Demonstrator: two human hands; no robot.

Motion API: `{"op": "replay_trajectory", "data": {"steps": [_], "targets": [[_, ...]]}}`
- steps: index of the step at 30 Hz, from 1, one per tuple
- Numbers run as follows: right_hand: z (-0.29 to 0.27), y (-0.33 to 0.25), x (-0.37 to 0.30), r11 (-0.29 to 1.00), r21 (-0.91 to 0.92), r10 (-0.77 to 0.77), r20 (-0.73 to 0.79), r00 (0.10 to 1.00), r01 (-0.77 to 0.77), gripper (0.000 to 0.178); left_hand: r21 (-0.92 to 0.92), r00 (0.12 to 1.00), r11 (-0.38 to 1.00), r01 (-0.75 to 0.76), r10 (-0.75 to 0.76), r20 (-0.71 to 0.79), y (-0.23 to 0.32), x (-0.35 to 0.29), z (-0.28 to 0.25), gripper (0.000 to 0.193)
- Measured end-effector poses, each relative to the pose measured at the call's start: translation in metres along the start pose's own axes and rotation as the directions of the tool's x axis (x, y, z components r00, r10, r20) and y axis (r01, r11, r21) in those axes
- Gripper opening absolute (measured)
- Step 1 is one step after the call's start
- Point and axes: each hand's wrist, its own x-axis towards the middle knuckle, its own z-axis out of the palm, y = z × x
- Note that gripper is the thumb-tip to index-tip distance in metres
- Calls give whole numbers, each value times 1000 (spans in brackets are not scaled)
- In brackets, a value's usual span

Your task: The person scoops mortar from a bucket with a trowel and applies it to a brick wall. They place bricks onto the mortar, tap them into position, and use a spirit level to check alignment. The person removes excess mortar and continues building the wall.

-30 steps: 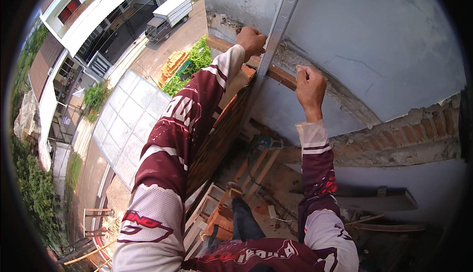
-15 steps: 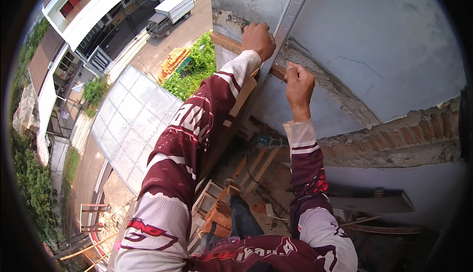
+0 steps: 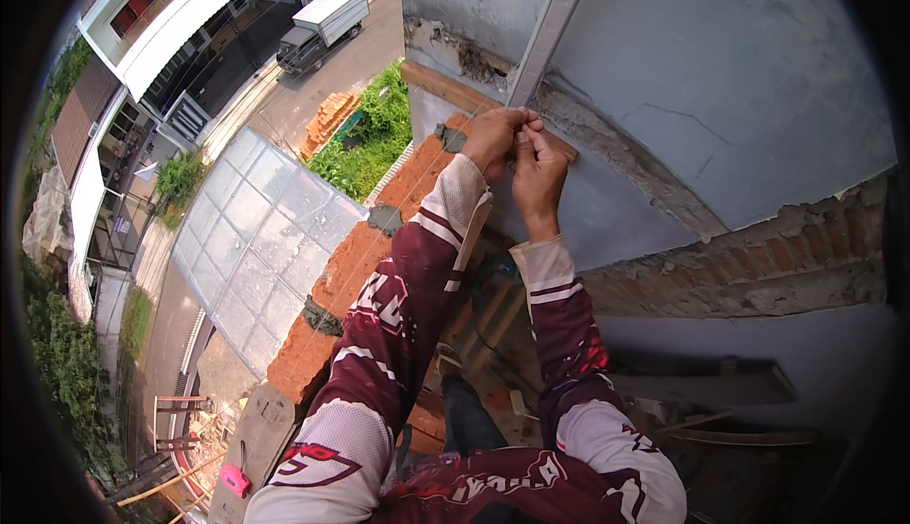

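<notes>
Grey aluminium straightedge (image 3: 553,26) rises up-right from just above your left hand (image 3: 495,137); right hand (image 3: 536,171) touches it below; both pinched shut, contents too small to tell.

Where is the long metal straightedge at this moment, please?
In the head view, the metal straightedge leans against the grey plastered wall, upper centre. Its lower end meets the wooden strip, just above the left hand and right hand.

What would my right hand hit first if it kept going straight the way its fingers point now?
Most likely the long grey metal straightedge leaning on the grey plastered wall; the right hand points up at its lower end, beside the left hand. Depth is unclear.
</notes>
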Motion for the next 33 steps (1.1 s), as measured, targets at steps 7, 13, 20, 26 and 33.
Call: {"op": "replay_trajectory", "data": {"steps": [7, 13, 20, 26, 33], "targets": [[-5, 2, -10, 977, -161, -123, 96, 988, 138, 32, -33, 996, 996, -82, 84, 43, -11, 0, -13, 17], [-18, -3, 2, 994, -99, -29, 96, 995, 38, 27, -38, 991, 990, -136, 136, -9, -17, 6, -37, 18], [-15, 38, 102, 998, -43, -55, 32, 998, 56, 31, 820, 767, 470, -325, 638, -61, -16, 16, -53, 21], [-12, 48, 132, 993, -29, -103, 199, 975, 111, 36, 965, 549, 94, -246, 834, 58, -6, 27, -68, 15], [0, 45, 133, 975, -120, -173, 122, 977, 187, 20, 986, 368, -146, 81, 924, 107, -1, 33, -63, 13]]}}
